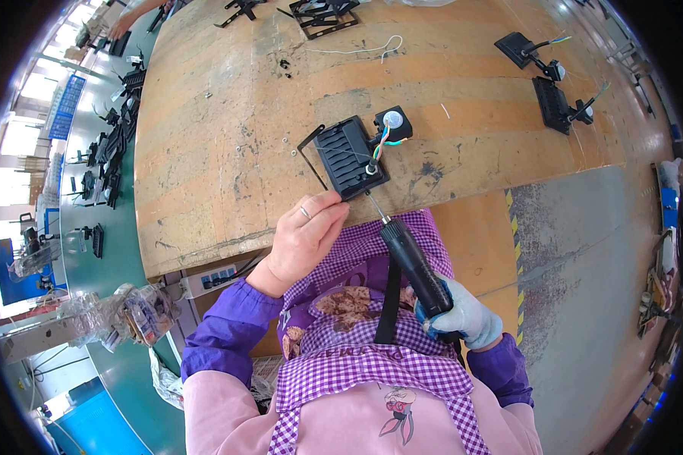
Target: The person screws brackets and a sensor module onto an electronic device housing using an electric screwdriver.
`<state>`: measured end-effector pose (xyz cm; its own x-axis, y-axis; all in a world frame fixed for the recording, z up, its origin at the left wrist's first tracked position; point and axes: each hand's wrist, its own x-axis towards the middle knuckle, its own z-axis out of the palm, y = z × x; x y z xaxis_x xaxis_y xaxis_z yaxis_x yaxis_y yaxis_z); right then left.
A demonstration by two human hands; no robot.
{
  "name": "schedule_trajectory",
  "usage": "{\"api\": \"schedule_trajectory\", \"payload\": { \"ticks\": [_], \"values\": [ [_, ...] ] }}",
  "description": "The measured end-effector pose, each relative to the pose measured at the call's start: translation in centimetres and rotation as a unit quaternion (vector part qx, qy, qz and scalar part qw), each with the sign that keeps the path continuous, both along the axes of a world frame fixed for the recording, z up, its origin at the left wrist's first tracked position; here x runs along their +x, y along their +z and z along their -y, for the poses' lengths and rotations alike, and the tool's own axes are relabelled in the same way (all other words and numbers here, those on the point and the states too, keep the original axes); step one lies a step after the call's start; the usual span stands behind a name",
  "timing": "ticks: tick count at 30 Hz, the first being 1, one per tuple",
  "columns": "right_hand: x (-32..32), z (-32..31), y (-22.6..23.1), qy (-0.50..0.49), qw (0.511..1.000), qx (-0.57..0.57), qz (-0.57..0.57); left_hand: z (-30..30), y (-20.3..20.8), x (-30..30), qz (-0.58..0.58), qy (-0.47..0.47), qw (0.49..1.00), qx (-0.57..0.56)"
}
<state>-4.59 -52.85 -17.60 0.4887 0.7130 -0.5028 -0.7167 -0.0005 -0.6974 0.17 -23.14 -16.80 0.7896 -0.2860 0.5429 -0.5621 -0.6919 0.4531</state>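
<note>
A black floodlight (345,157) with a finned back lies near the front edge of the wooden table. Its motion sensor (393,121) with a white dome sits at the far right corner, and coloured wires stick up beside it. From the left side of the light projects a thin black U-shaped bracket (309,152). My bare left hand (305,231), a ring on one finger, has its fingertips closed on the light's near left corner. Gloved, my right hand (463,312) grips a black electric screwdriver (413,262). Its bit points at the light's near edge; contact there cannot be made out.
Two more floodlights (552,105) lie at the table's right. Black brackets (322,17) and a white cord (364,50) are toward the back. Small screws and nuts dot the wood. On the left, a green conveyor (121,250) carries several lamps; another person's hand (121,26) shows beyond.
</note>
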Motion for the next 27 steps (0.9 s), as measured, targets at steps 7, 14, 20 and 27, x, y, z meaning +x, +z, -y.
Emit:
{"api": "schedule_trajectory", "payload": {
  "ticks": [7,14,20,27],
  "values": [
    [-0.1,-0.2,-0.3,-0.008,1.0,-0.001,0.007,-0.1,-0.6,-0.1,-0.008,-0.022,1.0,-0.004],
    [-0.1,-0.3,-1.2,-0.013,1.0,0.0,0.019,-0.5,0.1,-0.2,-0.089,-0.033,0.994,-0.063],
    [0.2,-0.3,-1.7,-0.007,1.0,0.012,0.012,0.3,0.8,1.1,-0.148,0.091,0.979,-0.11],
    [0.2,-0.7,-1.1,-0.018,1.0,0.015,0.003,1.8,1.4,2.6,-0.304,0.135,0.924,-0.189]
  ]
}}
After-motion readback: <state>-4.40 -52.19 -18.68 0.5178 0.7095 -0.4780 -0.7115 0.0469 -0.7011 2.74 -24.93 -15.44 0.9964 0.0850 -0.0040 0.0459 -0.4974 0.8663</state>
